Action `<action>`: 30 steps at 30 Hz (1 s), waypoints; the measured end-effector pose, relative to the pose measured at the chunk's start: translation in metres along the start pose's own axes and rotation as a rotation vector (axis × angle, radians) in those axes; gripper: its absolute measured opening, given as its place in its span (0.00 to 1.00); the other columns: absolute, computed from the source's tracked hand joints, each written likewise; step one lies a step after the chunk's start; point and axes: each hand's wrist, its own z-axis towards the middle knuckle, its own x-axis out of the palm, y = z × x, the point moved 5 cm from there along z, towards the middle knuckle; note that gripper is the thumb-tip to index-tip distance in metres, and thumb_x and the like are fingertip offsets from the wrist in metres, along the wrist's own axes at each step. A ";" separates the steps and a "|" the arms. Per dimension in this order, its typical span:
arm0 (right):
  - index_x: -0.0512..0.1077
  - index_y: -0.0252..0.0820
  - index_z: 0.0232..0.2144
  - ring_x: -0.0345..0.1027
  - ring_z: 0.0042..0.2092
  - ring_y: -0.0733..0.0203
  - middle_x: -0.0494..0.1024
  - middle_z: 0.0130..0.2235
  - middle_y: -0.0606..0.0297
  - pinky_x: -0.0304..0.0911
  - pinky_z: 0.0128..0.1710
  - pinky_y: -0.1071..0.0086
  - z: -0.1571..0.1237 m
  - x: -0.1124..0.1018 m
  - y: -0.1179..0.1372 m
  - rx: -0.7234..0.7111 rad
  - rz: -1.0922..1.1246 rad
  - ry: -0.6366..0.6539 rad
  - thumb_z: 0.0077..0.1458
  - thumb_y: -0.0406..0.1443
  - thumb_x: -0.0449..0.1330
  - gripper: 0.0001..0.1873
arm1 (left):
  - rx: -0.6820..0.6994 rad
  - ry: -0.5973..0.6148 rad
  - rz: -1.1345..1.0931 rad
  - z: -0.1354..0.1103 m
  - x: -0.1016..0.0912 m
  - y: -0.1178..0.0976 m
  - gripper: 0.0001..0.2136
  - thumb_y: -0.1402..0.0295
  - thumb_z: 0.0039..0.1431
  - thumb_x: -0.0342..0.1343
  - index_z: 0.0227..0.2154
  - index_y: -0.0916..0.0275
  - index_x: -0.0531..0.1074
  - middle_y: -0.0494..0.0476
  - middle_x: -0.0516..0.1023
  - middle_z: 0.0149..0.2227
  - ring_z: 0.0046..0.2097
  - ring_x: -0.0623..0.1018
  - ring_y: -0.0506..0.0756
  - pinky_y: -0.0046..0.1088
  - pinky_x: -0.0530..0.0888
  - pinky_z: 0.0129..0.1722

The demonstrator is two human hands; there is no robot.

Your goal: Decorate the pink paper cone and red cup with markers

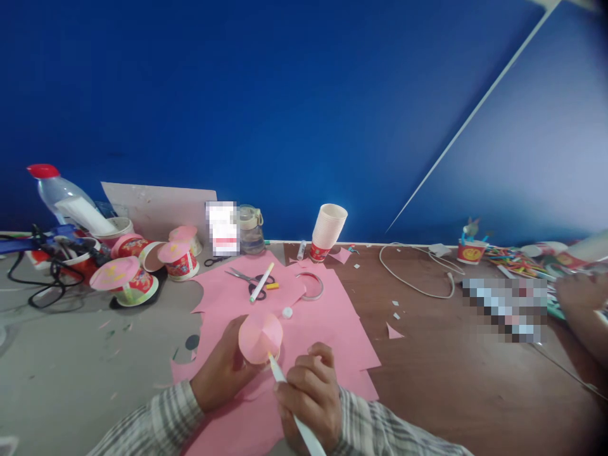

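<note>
1. Paper disc [260,334], round and pink, faces up in my left hand [223,364], whose fingers are closed around it from the side; what sits beneath the disc is mostly hidden from me.
2. My right hand [311,392] grips a white marker [279,372], its yellow tip at the near edge of that disc.
3. Under both hands spread pink sheets [335,342], overlapping. Just beyond the disc lies a small white ball [287,313].
4. Farther up the sheets I have scissors [237,275] with parted blades, a second marker [262,282] lying across them, a yellow cap [272,286] beside it, and a ring of tape [321,292] near the right edge.
5. Past the paper, a stack of cups [329,223] leans a little, with a glue stick [301,251] on its left.
6. Off to my left stand pink-covered cups [177,261], one of them tilted; behind are a red-capped bottle [61,191] and, nearer the middle, a clear drinking bottle [251,235].
7. To my right a pale cable [403,286] loops over the brown tabletop [427,380], near a small cup [471,252]. Another person's hand [580,294] shows at the far right.
</note>
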 end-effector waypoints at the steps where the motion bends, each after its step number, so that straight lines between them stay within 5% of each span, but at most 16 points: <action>1: 0.71 0.45 0.22 0.64 0.22 0.69 0.68 0.18 0.76 0.62 0.34 0.64 0.000 0.000 0.000 0.001 0.011 0.001 0.42 0.30 0.58 0.05 | -0.003 0.003 0.000 0.000 0.000 0.000 0.27 0.64 0.37 0.64 0.43 0.54 0.63 0.56 0.72 0.42 0.43 0.72 0.62 0.41 0.72 0.43; 7: 0.71 0.44 0.23 0.63 0.23 0.70 0.68 0.19 0.76 0.61 0.34 0.65 0.009 -0.005 0.004 -0.069 0.057 0.089 0.44 0.30 0.57 0.04 | 0.003 0.018 0.004 0.000 0.001 0.001 0.25 0.65 0.39 0.62 0.43 0.52 0.63 0.54 0.72 0.42 0.43 0.72 0.61 0.39 0.72 0.43; 13: 0.72 0.45 0.30 0.67 0.25 0.66 0.70 0.23 0.73 0.62 0.37 0.63 0.003 -0.007 -0.004 -0.041 0.075 -0.005 0.49 0.34 0.57 0.04 | -0.017 -0.040 -0.011 -0.001 -0.002 0.001 0.28 0.63 0.35 0.64 0.43 0.54 0.63 0.55 0.74 0.41 0.43 0.73 0.61 0.39 0.73 0.41; 17: 0.69 0.43 0.41 0.69 0.27 0.64 0.73 0.25 0.70 0.63 0.40 0.59 -0.002 0.000 -0.022 -0.026 0.044 0.020 0.54 0.38 0.54 0.12 | -0.068 -0.121 -0.013 0.000 -0.007 0.001 0.26 0.59 0.36 0.62 0.42 0.55 0.64 0.55 0.75 0.39 0.41 0.74 0.61 0.39 0.74 0.39; 22: 0.64 0.42 0.48 0.62 0.20 0.71 0.70 0.20 0.77 0.64 0.41 0.61 0.001 0.008 -0.059 0.090 -0.029 0.009 0.53 0.29 0.55 0.19 | -0.118 -0.259 0.012 0.001 -0.016 0.003 0.25 0.55 0.34 0.61 0.39 0.55 0.66 0.55 0.77 0.36 0.38 0.75 0.62 0.42 0.74 0.36; 30: 0.57 0.40 0.55 0.70 0.32 0.58 0.77 0.33 0.63 0.66 0.32 0.64 0.010 0.026 -0.095 0.260 -0.038 0.182 0.53 0.28 0.52 0.25 | -0.115 -0.175 -0.194 0.000 -0.010 0.010 0.25 0.62 0.34 0.64 0.40 0.55 0.67 0.56 0.78 0.38 0.39 0.75 0.62 0.39 0.73 0.37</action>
